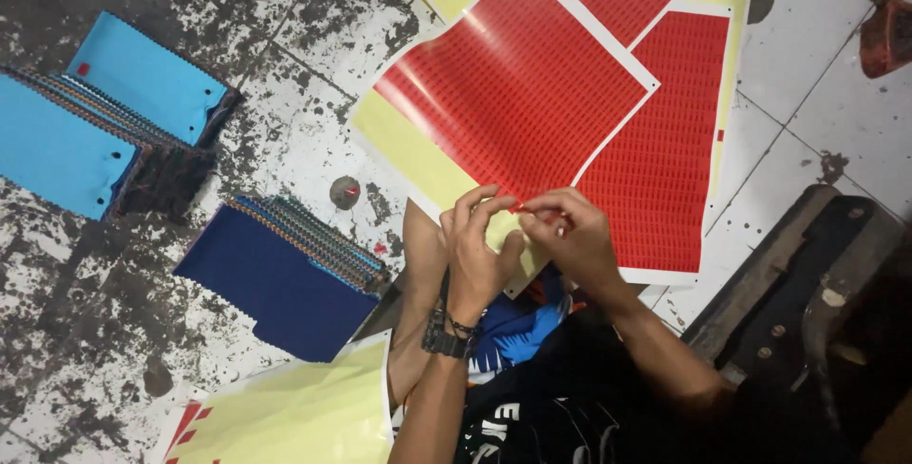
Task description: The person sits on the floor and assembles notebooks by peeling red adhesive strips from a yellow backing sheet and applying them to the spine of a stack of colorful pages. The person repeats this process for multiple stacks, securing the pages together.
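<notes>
Both hands are working at the lower corner of a red label sheet [518, 94] lying on the floor. The left hand [478, 253] is curling its fingers against the sheet's edge; the right hand [568, 236] is pinching what looks like a small red sticker. Blue fabric swatch stacks [285, 274] are lying nearby.

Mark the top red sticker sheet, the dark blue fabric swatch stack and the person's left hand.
Top red sticker sheet [518, 84], head view: middle of its red grid.
Dark blue fabric swatch stack [275, 284], head view: top swatch's face.
Left hand [478, 250], head view: back of the hand.
</notes>
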